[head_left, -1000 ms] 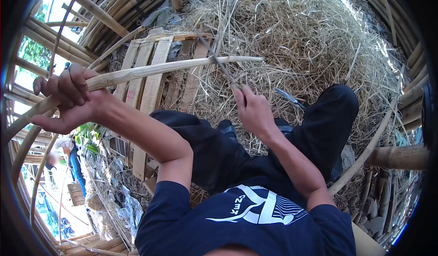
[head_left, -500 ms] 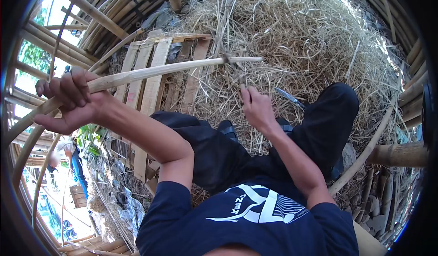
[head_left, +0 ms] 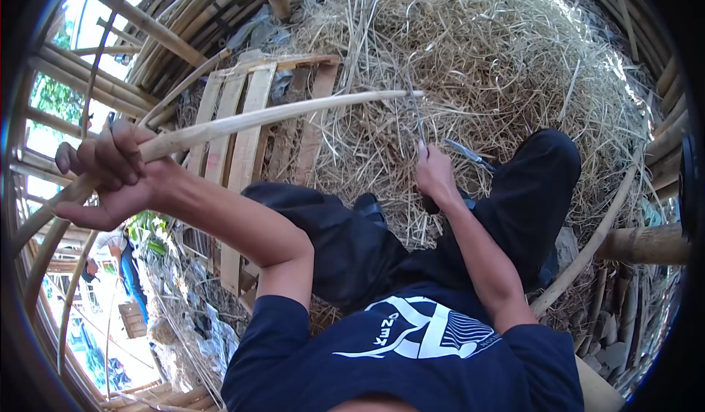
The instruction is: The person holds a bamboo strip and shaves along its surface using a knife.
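A long, pale, slightly curved bamboo pole reaches from the left edge across to the middle, its thin end over the straw. Near the thicker part, my left hand is wrapped round the pole, thumb stretched out below. My right hand is closed on a knife handle. The thin knife blade points away from me and crosses the pole close to its tip. A second blade-like tool lies on the straw just right of my right hand.
Shavings and straw cover the ground ahead. A wooden slatted pallet lies under the pole. Bamboo poles stand at both sides; a thick one juts in at right. Another person is far off at left.
My right hand and the knife have moved right along the pole to its thin end. My left hand keeps its hold, nearly in the same place.
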The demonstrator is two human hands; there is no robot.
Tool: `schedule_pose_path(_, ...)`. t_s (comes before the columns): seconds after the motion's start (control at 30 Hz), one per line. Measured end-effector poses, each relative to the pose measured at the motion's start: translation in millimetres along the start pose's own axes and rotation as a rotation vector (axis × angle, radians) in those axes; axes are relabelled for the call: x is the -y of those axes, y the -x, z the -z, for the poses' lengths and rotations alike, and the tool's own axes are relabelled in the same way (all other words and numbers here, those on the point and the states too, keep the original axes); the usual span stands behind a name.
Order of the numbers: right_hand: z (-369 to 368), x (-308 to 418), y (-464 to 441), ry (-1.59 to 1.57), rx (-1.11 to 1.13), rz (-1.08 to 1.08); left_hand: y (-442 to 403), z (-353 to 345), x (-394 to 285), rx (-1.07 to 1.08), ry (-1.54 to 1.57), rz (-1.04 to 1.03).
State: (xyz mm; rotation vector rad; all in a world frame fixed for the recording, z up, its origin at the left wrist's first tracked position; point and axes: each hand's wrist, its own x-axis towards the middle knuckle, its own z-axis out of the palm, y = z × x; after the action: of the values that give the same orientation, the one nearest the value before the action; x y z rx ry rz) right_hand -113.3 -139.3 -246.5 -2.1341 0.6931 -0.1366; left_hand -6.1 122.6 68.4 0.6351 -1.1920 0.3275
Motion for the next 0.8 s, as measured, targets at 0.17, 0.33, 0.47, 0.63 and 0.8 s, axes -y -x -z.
schedule_pose_path(0.17,15,31,30,-0.071,0.007,0.060,-2,5,2,-0.023,0.004,-0.005)
schedule_pose_path(0.33,37,82,46,-0.319,0.102,0.170,-2,0,5,-0.080,-0.133,-0.051)
schedule_pose_path(0.47,50,114,61,-0.367,0.183,0.294,-4,-9,12,-0.126,-0.224,-0.122)
schedule_pose_path(0.63,62,149,80,-0.430,0.259,0.532,-8,-30,24,-0.406,-0.541,-0.257)
schedule_pose_path(0.8,57,159,85,-0.457,0.182,0.712,-12,-51,37,-0.540,-0.739,-0.325)
